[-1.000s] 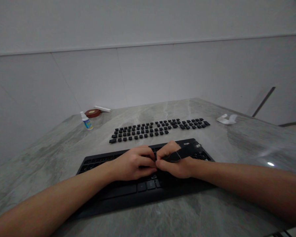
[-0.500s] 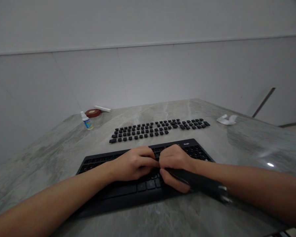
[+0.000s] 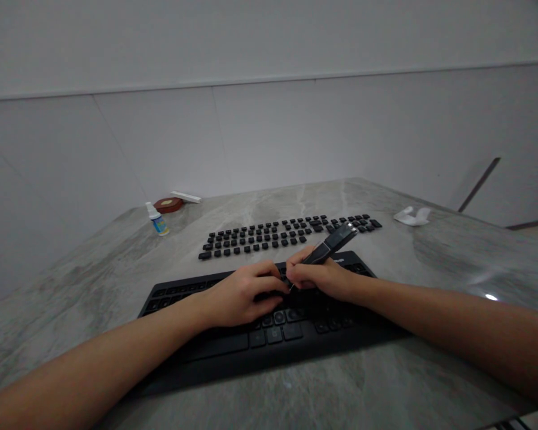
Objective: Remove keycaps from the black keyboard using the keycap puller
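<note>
A black keyboard (image 3: 215, 367) lies in front of me on the grey stone-patterned table, with part of its upper area bare of keycaps. My left hand (image 3: 250, 294) rests on its middle, fingers bent and slightly apart, fingertips touching the keys. My right hand (image 3: 316, 276) is closed round a black tool (image 3: 332, 243) with a thick handle and a thin metal tip. That tip points down at the keyboard beside my left fingertips, and the handle's metal end points up and to the right. What lies right under my fingers is hidden.
Beyond the keyboard, rows of loose black keycaps (image 3: 253, 240) are laid out. Farther left stand a small spray bottle (image 3: 158, 220) and a reddish-brown box (image 3: 168, 205) with a white strip (image 3: 186, 196) beside it. Crumpled white tissue (image 3: 412, 217) lies at the right. A wall closes off the back.
My right hand has turned the tool over: its handle pointed down to the right and now points up to the right. My left hand stays on the keyboard, with its fingers slightly shifted.
</note>
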Demonstrator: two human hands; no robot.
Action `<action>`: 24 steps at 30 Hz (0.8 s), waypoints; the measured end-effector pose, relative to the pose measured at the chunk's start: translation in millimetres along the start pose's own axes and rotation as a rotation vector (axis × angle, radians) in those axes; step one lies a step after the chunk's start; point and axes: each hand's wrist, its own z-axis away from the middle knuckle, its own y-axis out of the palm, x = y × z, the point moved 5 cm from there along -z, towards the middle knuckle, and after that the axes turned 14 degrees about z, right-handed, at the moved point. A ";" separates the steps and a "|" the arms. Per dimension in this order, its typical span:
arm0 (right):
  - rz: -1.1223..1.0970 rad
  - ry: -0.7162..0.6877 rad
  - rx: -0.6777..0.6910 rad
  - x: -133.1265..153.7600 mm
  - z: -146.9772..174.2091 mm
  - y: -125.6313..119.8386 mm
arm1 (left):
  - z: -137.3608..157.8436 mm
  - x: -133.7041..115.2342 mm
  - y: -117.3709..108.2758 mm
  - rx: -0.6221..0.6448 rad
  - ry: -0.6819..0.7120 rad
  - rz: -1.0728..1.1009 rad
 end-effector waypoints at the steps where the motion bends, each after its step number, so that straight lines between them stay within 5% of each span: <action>1: 0.053 -0.023 0.003 1.9 2.0 0.2 | -0.1 0.1 0.1 0.003 -0.007 -0.002; 7: 0.091 -0.174 -0.113 11.0 16.5 -4.4 | -2.3 -3.5 -1.0 0.003 -0.021 -0.015; 18: 0.241 0.067 -0.488 -9.9 7.9 -38.9 | 2.8 11.2 -2.6 -0.112 -0.144 0.063; 24: 0.717 0.042 -0.275 -26.0 2.1 -32.1 | 5.1 15.6 -3.7 -0.179 -0.156 0.188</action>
